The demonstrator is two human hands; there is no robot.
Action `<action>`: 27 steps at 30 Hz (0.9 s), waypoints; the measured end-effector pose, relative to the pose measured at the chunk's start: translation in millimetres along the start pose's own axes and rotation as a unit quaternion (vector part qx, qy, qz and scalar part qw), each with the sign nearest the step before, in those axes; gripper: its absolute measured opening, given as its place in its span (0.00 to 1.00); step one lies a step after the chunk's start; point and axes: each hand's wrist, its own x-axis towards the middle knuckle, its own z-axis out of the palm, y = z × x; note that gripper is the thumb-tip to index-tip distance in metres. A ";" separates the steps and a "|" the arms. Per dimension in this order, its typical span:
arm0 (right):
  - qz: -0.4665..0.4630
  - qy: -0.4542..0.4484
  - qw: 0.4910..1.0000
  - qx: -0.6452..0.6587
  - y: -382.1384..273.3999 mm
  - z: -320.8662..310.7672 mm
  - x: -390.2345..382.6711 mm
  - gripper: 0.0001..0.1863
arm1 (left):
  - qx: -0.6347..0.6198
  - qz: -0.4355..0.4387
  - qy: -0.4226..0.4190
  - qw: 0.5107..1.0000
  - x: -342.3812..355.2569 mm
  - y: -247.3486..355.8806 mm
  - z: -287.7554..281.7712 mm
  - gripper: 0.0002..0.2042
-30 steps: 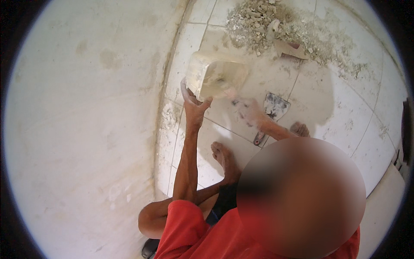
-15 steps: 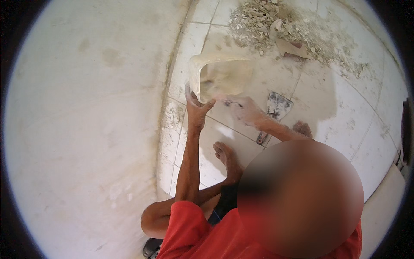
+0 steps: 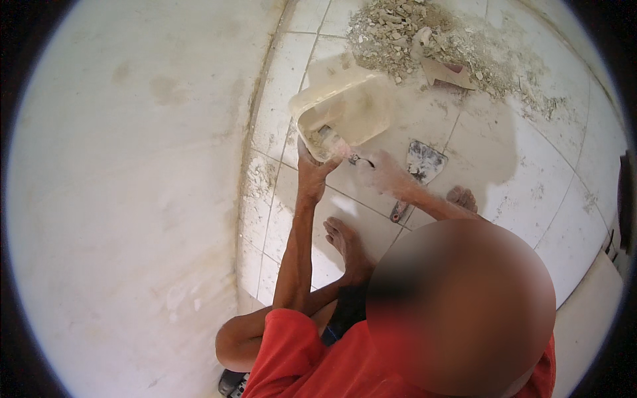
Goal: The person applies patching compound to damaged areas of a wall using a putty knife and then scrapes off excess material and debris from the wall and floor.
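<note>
My left hand (image 3: 313, 171) grips the near left corner of a translucent, powder-coated plastic tub (image 3: 359, 119), which is tilted above the floor. My right hand (image 3: 388, 172), blurred, holds a small scraper (image 3: 342, 147) with a pinkish handle, its blade reaching into the tub at the left end. A wider scraper (image 3: 424, 159) with a mottled dirty blade lies on the tiles just right of my right hand, its handle partly behind my forearm.
A heap of broken debris (image 3: 391, 43) and a torn piece of material (image 3: 448, 76) lie at the back of the dusty tiled floor (image 3: 551, 166). A pale wall (image 3: 146, 186) runs along the left. My bare feet (image 3: 345, 249) rest near the tools.
The tub has turned, its right end rising toward the back and its left end dropping toward me. The small scraper's blade has come into view inside it.
</note>
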 end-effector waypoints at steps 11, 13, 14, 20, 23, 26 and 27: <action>-0.030 -0.016 0.984 -0.174 -40.4 -68.8 -19.5 0.18 | 0.400 0.081 -0.089 0.909 54.9 52.1 -22.3 0.52; -0.109 0.049 0.982 -0.143 -40.0 -83.5 -15.5 0.18 | 0.510 0.177 -0.122 0.833 66.8 49.4 -15.1 0.51; -0.110 0.049 0.982 -0.146 -40.5 -88.7 -18.6 0.18 | 0.477 0.146 -0.117 0.859 71.1 48.7 -12.3 0.48; -0.041 0.032 0.964 -0.260 -58.0 -113.9 -30.8 0.25 | 0.395 0.105 -0.022 0.912 72.8 36.0 -6.7 0.43; -0.076 0.114 0.935 -0.327 -56.0 -107.3 -26.4 0.31 | 0.394 0.128 0.034 0.910 66.7 27.2 -2.5 0.41; -0.008 0.112 0.902 -0.416 -56.9 -98.5 -10.6 0.34 | 0.388 0.149 0.052 0.908 61.4 20.7 10.0 0.39; -0.008 0.120 0.887 -0.445 -49.0 -91.9 -6.8 0.35 | 0.394 0.167 0.054 0.902 59.1 20.6 14.2 0.38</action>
